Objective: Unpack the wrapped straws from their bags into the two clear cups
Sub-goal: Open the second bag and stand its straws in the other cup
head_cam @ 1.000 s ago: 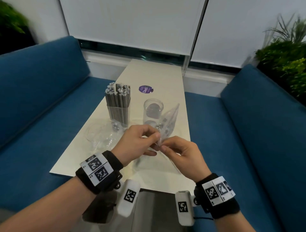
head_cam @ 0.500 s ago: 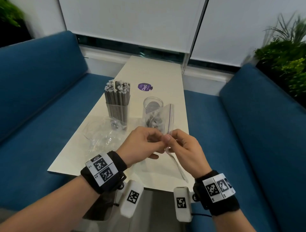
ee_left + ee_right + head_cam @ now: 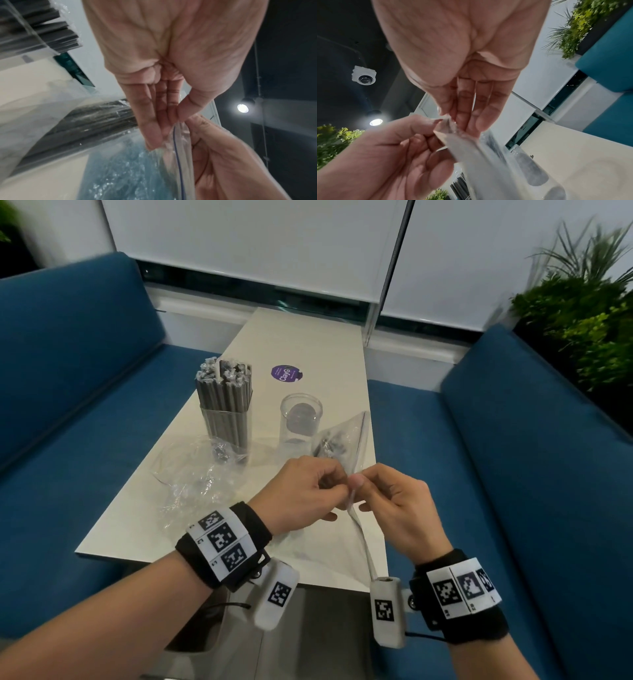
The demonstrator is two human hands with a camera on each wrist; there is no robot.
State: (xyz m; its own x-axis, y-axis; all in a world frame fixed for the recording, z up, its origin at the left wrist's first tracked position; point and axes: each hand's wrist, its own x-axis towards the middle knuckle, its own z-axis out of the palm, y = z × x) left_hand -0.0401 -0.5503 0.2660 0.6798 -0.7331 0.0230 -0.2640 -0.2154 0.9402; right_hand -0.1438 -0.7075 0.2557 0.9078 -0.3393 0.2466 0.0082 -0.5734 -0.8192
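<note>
A clear zip bag (image 3: 344, 440) of grey wrapped straws hangs above the white table (image 3: 308, 344), in front of the empty clear cup (image 3: 301, 419). My left hand (image 3: 337, 487) and right hand (image 3: 363, 484) meet at its top edge and both pinch it. In the left wrist view the left fingers (image 3: 159, 121) and thumb press the bag's zip strip (image 3: 176, 148), with the bagged straws (image 3: 96, 121) beyond. From the right wrist, the right fingers (image 3: 467, 115) hold the same bag edge (image 3: 447, 125). The second clear cup (image 3: 224, 416) at the left is packed with upright straws.
An empty crumpled clear bag (image 3: 191, 474) lies on the table at the foot of the full cup. A purple round sticker (image 3: 286, 373) is stuck further back. Blue sofa seats (image 3: 513, 474) flank the table on both sides, and plants (image 3: 582, 313) stand at the right.
Both hands have kept their pinch on the bag's top edge. The bag turned from broadside to nearly edge-on and now leans to the right beside the empty cup.
</note>
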